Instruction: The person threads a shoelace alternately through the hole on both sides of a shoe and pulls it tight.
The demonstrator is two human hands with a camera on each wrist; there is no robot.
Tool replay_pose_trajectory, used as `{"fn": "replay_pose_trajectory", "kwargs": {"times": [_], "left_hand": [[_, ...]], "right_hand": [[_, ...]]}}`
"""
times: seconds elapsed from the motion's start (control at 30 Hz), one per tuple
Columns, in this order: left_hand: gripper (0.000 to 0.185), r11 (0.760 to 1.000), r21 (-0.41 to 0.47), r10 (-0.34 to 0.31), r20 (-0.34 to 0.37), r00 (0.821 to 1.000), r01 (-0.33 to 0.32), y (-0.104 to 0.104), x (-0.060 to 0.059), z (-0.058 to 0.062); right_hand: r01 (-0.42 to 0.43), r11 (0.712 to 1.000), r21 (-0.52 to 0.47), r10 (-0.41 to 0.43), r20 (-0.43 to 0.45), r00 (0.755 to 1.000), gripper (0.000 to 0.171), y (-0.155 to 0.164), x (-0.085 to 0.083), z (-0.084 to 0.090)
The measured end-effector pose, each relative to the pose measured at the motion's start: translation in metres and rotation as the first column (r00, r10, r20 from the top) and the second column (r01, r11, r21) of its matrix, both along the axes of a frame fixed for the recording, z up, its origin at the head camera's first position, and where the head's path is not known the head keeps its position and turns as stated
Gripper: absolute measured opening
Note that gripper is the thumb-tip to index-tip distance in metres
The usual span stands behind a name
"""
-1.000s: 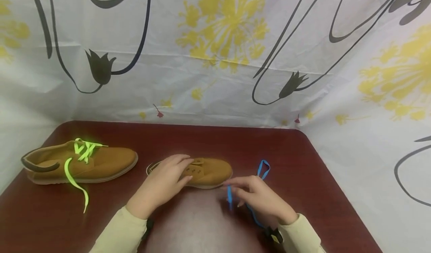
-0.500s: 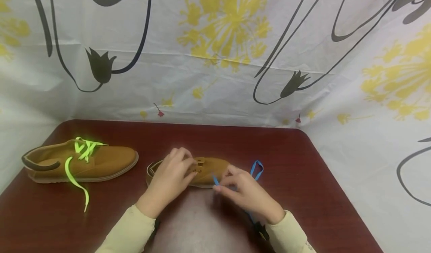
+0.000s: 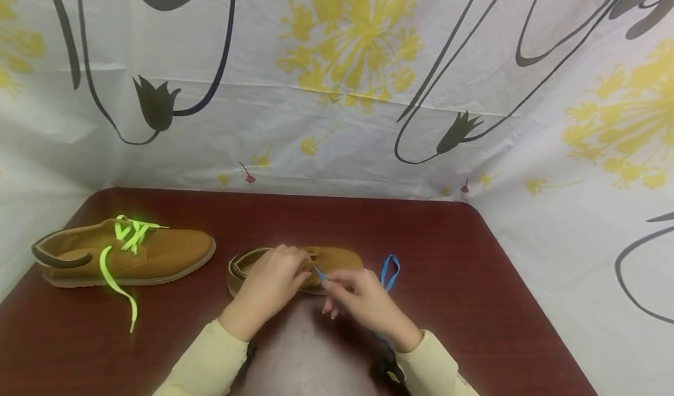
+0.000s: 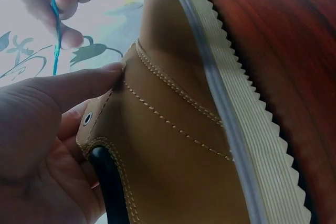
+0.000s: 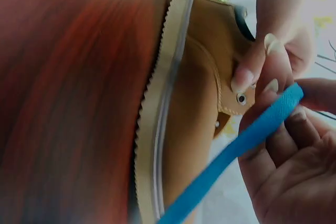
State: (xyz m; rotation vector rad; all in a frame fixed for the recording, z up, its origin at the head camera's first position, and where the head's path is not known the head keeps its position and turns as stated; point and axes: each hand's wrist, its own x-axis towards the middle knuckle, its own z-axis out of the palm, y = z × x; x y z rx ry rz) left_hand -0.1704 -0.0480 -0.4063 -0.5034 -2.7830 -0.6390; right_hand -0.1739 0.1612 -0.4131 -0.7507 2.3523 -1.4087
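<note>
A tan lace-up shoe (image 3: 339, 260) stands on the table, toe pointing right. My left hand (image 3: 268, 288) grips its eyelet flap; in the left wrist view the thumb (image 4: 94, 80) presses the outside while fingers lie behind the flap. A metal eyelet (image 5: 241, 98) shows just beside that thumb in the right wrist view. My right hand (image 3: 368, 302) pinches a blue shoelace (image 5: 226, 153) near its end, and the tip points at the flap. The rest of the lace trails past the right hand, with a loop (image 3: 389, 273) beyond it.
A second tan shoe (image 3: 179, 250) with neon-green laces (image 3: 136, 238) stands at the left, one lace end hanging onto the table. The dark red table (image 3: 453, 314) backs onto a white patterned cloth (image 3: 326, 150).
My right hand has moved left with the blue lace, bringing its tip from in front of the toe to the eyelets. My left hand has shifted slightly right along the flap.
</note>
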Motion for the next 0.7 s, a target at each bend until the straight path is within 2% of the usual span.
{"fn": "replay_pose_trajectory", "kwargs": {"times": [0.3, 0.5, 0.7], "left_hand": [[0.015, 1.0, 0.003, -0.002, 0.02, 1.0, 0.002, 0.001, 0.002, 0.0], [0.016, 1.0, 0.003, 0.004, 0.021, 1.0, -0.004, 0.001, 0.002, 0.0], [0.018, 1.0, -0.009, 0.003, 0.01, 1.0, -0.003, 0.001, 0.002, 0.001]], "right_hand": [[0.042, 0.999, -0.002, -0.042, 0.076, 0.996, 0.029, -0.01, 0.001, -0.01], [0.037, 0.999, 0.03, -0.039, 0.056, 0.998, 0.028, -0.011, 0.0, -0.016], [0.041, 0.999, 0.023, -0.042, 0.038, 0.998, 0.029, -0.013, -0.002, -0.023]]}}
